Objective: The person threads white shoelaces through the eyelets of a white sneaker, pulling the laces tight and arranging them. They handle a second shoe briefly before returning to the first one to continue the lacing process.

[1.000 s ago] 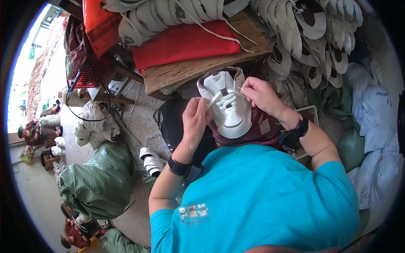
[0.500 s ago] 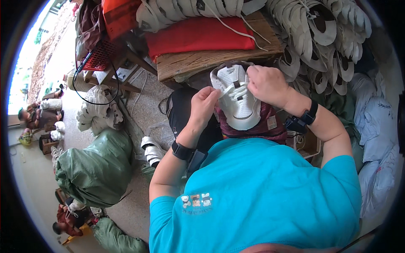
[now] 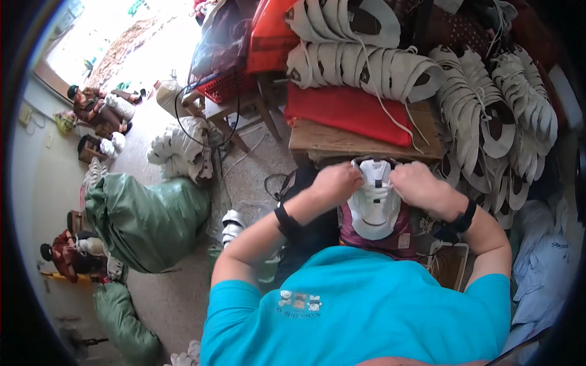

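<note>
A white shoe upper [image 3: 373, 216] lies toe toward me over the maroon cloth [image 3: 400, 235] at my lap. White laces [image 3: 375, 194] cross its front, below a textured tongue. My left hand [image 3: 337, 184] is closed in a pinch at the upper's left edge, near the eyelets. Opposite it, my right hand [image 3: 420, 185] pinches at the right edge. The fingers mostly hide the lace ends they grip. Both hands are level, just below the front of the wooden bench.
On the wooden bench [image 3: 323, 139] lie a red cloth [image 3: 342, 113] and a row of white uppers [image 3: 360, 67]. More uppers [image 3: 470, 104] hang at the right. Green sacks [image 3: 146, 219] and a stool [image 3: 244, 113] stand left. Two people [image 3: 67, 253] sit farther off.
My left hand has moved up and in to the upper's edge; the lace strand that stretched from it no longer shows. Both hands now sit evenly on either side. The view has shifted.
</note>
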A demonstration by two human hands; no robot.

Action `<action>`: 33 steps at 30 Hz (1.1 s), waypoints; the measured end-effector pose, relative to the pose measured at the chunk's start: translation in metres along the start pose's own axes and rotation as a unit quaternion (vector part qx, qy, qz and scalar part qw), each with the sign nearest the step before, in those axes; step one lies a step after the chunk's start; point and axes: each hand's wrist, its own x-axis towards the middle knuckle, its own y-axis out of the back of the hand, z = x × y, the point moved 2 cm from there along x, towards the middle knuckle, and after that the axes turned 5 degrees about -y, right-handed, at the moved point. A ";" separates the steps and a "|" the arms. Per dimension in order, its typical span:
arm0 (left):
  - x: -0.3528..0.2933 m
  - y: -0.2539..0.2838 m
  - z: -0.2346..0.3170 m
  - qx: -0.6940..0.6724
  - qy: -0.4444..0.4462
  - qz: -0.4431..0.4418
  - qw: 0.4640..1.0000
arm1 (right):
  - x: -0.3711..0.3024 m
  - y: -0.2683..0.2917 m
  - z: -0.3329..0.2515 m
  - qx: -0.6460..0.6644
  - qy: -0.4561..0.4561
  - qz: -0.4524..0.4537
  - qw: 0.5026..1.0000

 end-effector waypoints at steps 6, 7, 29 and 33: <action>0.017 0.040 0.003 -0.057 -0.087 0.014 0.994 | 0.014 0.023 0.025 0.144 0.091 0.007 0.985; 0.020 0.036 0.000 -0.070 -0.062 -0.034 0.995 | 0.018 0.024 0.031 0.171 0.096 -0.041 0.980; 0.004 -0.017 -0.002 -0.499 0.192 0.163 0.829 | 0.017 -0.019 0.035 0.511 -0.156 -0.016 0.845; 0.003 -0.006 0.017 -0.629 0.202 0.188 0.726 | 0.014 -0.038 0.027 0.613 -0.276 0.000 0.740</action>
